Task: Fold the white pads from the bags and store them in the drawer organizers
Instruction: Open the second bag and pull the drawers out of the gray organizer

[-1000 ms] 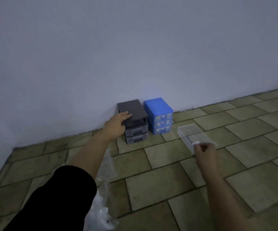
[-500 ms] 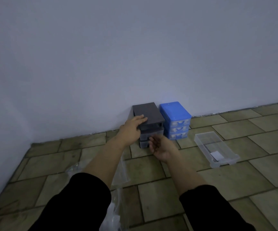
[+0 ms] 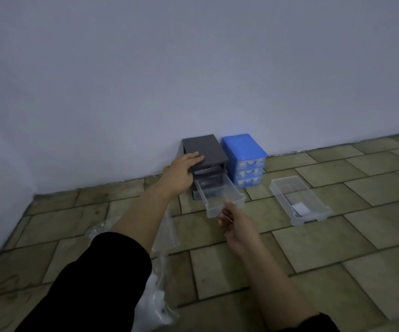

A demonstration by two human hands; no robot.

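Observation:
A dark grey drawer organizer [image 3: 205, 150] stands against the wall with a blue drawer organizer [image 3: 242, 149] touching its right side. My left hand [image 3: 181, 172] lies flat on the grey organizer's top and left side. My right hand [image 3: 235, 224] grips the front of a clear drawer [image 3: 220, 195] drawn most of the way out of the grey organizer's middle slot. Another clear drawer [image 3: 299, 200] lies loose on the floor to the right, with a small folded white pad [image 3: 300, 208] inside. A clear plastic bag [image 3: 155, 305] with white pads lies under my left arm.
The floor is brownish tile and meets a plain white wall just behind the organizers. A second clear bag [image 3: 167, 231] lies beside my left forearm. The blue organizer's three drawers are pushed in.
My right hand took hold of the grey organizer's middle drawer and drew it out toward me. The first drawer, set down a second ago, stays on the floor. My left hand stays on the organizer.

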